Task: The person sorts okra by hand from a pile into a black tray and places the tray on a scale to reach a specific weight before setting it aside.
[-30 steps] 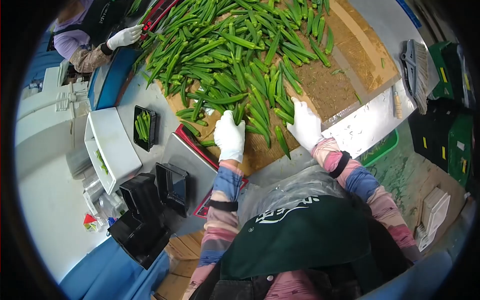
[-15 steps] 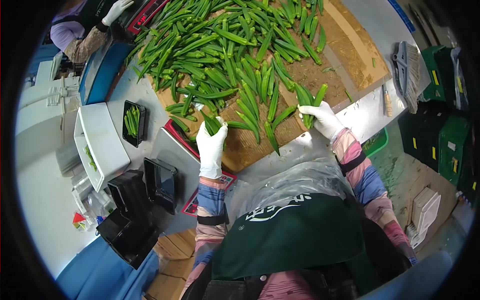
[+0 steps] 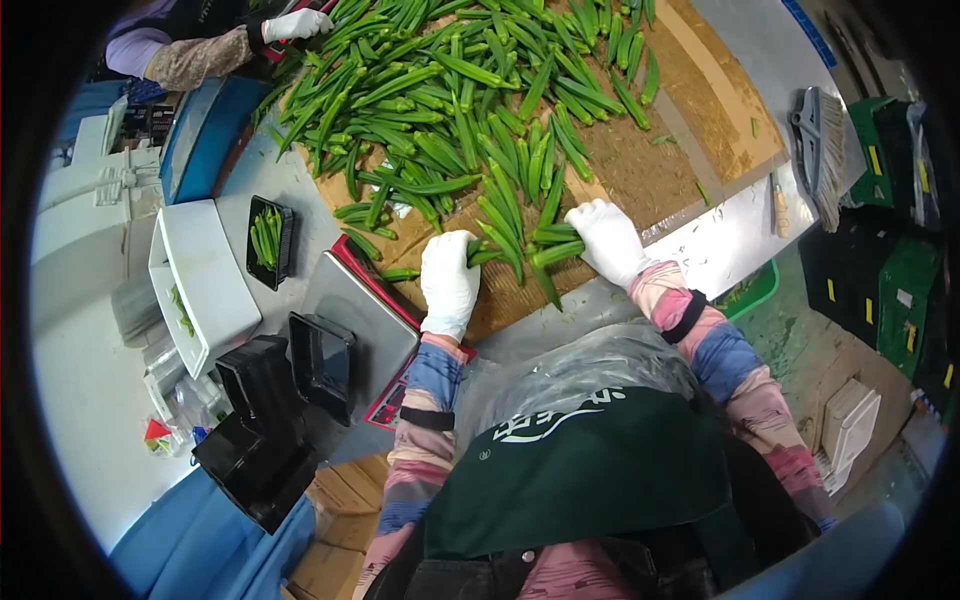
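Observation:
My left hand (image 3: 450, 283), in a white glove, is at the near edge of the okra pile (image 3: 410, 130), its fingers curled around okra whose end (image 3: 487, 255) sticks out on the right. Opposite it, my gloved right hand (image 3: 608, 243) is closed on okra pods (image 3: 556, 252) that point left toward the other hand. Between the hands, a few loose okra pods (image 3: 503, 228) lie on the brown cardboard (image 3: 640, 170). My fingertips are partly hidden by the backs of the gloves.
A scale (image 3: 360, 330) stands left of my left hand, with black trays (image 3: 322, 365) beside it. Farther left are a black tray of okra (image 3: 268, 240) and a white bin (image 3: 205, 285). A brush (image 3: 820, 150) and a wooden-handled tool (image 3: 779, 205) lie at right. A co-worker's gloved hand (image 3: 297, 25) is at upper left.
Both hands have moved toward each other; the okra in the right hand has swung from upright to pointing left. The co-worker's hand has moved right toward the pile.

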A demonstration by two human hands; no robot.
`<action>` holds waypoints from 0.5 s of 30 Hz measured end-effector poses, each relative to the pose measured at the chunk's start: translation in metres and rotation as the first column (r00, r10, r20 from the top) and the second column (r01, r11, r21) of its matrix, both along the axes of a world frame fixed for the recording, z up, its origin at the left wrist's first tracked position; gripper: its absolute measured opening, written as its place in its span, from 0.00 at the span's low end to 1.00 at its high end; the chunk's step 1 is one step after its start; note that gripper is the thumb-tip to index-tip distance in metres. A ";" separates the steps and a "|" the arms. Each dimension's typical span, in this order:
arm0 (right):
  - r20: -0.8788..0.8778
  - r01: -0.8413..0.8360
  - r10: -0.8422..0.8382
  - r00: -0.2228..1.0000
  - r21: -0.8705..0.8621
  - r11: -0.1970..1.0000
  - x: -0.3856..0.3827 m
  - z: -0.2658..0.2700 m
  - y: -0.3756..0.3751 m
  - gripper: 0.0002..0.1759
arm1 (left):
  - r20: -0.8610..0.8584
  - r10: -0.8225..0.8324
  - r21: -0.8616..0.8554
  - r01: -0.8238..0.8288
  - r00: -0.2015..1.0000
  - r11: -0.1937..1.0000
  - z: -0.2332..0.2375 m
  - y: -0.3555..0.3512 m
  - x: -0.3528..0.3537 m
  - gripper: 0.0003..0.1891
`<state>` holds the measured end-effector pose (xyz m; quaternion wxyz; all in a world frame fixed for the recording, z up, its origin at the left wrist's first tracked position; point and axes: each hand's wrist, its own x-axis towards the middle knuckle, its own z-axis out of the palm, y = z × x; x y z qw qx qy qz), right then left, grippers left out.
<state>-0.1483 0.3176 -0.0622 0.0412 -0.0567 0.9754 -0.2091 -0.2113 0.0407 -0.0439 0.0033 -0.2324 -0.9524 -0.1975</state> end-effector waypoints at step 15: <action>-0.066 0.410 -0.404 0.912 0.147 0.900 -0.075 -0.014 0.007 0.26 | 0.079 0.260 0.102 -0.268 0.962 0.958 0.014 0.077 0.009 0.22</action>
